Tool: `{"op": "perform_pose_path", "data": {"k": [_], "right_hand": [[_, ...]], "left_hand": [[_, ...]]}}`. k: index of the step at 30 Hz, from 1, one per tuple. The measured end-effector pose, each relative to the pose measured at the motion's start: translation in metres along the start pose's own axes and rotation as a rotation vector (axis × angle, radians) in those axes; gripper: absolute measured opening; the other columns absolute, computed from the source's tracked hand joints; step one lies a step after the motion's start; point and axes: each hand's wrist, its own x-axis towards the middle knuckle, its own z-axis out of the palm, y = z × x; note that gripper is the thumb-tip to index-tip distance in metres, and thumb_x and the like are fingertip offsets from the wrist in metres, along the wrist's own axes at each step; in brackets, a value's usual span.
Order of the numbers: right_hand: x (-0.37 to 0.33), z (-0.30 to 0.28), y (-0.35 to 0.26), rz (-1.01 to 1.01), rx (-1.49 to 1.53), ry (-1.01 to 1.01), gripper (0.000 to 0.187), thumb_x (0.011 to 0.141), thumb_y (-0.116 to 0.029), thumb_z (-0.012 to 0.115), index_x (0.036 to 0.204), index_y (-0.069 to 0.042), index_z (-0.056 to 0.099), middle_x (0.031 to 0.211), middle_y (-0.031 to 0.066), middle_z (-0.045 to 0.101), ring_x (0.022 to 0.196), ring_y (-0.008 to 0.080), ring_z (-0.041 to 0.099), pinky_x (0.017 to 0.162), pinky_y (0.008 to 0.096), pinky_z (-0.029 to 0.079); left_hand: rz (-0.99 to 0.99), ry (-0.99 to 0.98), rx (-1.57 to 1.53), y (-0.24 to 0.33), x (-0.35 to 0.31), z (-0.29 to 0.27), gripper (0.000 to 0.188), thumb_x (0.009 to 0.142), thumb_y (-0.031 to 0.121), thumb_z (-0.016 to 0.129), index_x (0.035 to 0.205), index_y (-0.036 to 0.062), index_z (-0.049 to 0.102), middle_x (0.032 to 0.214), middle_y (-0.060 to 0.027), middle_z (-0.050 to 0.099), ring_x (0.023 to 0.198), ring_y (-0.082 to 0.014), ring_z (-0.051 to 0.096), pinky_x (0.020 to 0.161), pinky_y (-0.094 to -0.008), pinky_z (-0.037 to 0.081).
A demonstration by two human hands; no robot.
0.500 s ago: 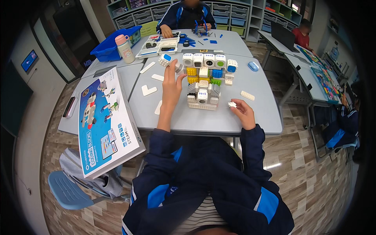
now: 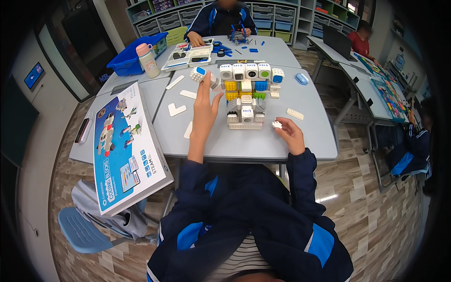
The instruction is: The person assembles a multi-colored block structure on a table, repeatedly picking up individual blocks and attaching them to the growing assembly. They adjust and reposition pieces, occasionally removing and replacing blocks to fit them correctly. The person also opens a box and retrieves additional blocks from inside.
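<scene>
2 hands [image 2: 205, 102] [image 2: 292, 135] flank 1 block model [image 2: 246, 86].

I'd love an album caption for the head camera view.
Left hand by a block model, right hand holding a small white piece.

The right hand [image 2: 293, 135] partly covers a small white piece [image 2: 276, 125], the left forearm [image 2: 199, 141] a white plate [image 2: 188, 130].

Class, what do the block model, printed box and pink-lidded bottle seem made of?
Block model: likely hard plastic, satin finish, judging by moulded studs.
Printed box: probably cardboard, smooth finish; flat panels and crisp edges.
Pink-lidded bottle: smooth; plastic or coated metal, its opaque body leaves it open.
</scene>
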Motion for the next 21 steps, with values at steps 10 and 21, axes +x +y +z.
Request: {"op": "perform_pose_path", "data": {"k": [10, 21], "right_hand": [[0.001, 0.002, 0.005, -0.006, -0.160, 0.094, 0.042, 0.092, -0.006, 0.072, 0.132, 0.000, 0.061, 0.125, 0.0095, 0.066, 0.110, 0.0167, 0.064, 0.093, 0.0289, 0.053], [0.007, 0.011, 0.002, -0.218, -0.663, 0.164, 0.037, 0.085, -0.010, 0.075, 0.121, -0.004, 0.067, 0.114, 0.0132, 0.068, 0.098, 0.0233, 0.068, 0.079, 0.0317, 0.054]], "left_hand": [[-0.197, -0.241, 0.352, -0.026, -0.079, -0.061, 0.044, 0.094, 0.016, 0.070, 0.131, -0.0037, 0.060, 0.137, -0.0245, 0.058, 0.128, -0.0387, 0.055, 0.110, -0.0457, 0.043], [-0.429, -0.317, -0.335, 0.010, -0.042, 0.015, 0.123, 0.067, 0.038, 0.094, 0.160, 0.0040, 0.021, 0.160, -0.0237, 0.032, 0.146, -0.0381, 0.038, 0.114, -0.0525, 0.039]]}}
